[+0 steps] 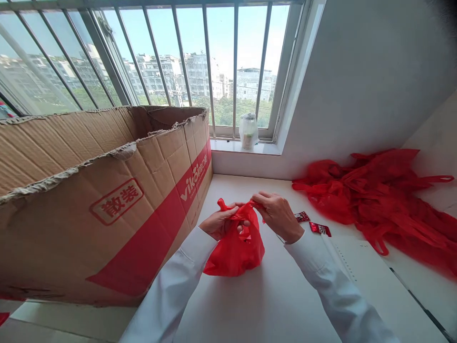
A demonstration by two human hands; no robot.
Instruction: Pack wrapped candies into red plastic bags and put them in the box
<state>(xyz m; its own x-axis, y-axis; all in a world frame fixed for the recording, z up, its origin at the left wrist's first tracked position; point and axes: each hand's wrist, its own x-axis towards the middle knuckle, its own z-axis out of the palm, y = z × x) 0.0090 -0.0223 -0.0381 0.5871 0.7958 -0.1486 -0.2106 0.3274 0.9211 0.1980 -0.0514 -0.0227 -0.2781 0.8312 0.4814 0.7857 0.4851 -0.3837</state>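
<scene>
A filled red plastic bag rests on the white table in front of me, its top gathered up. My left hand is closed around the bag's neck on the left, with one handle loop poking up above the thumb. Pinched in my right hand is the other handle, drawn up and to the right. What lies inside the bag is hidden by the red plastic. Just beyond my right wrist are two small red packets, one fully visible and the other partly covered by the hand.
A large open cardboard box with torn rims takes up the left side. Several red plastic bags lie heaped at the right by the wall. On the windowsill stands a small container in clear plastic, below a barred window.
</scene>
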